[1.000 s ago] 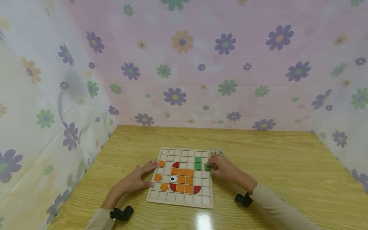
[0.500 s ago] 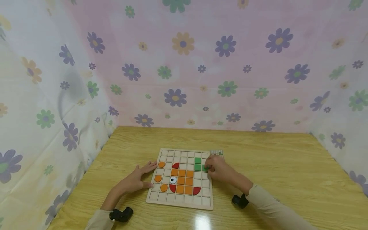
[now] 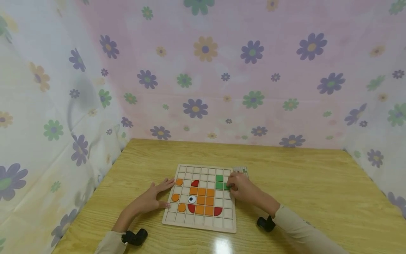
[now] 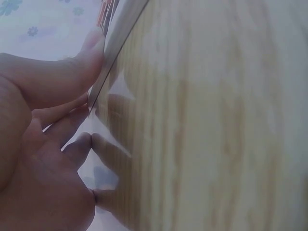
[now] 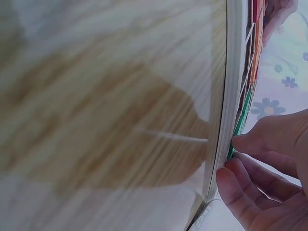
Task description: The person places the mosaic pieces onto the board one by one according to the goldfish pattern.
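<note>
A wooden grid board lies on the table, with orange squares, red quarter-circle pieces, orange discs and a round eye piece in its cells. Two green squares sit one behind the other near its far right. At the right edge, my right hand pinches another green square tile down at its cell; in the right wrist view the thumb lies against green. My left hand rests on the board's left edge, fingers spread, the thumb touching the rim.
A small printed pattern card lies behind the right hand, partly covered by it. The wooden table extends around the board. Flowered cloth stands behind and at both sides.
My right hand has moved slightly left and lowered the green tile into line beside the nearer green square. The left hand stays on the board's edge. The head view has shifted a little.
</note>
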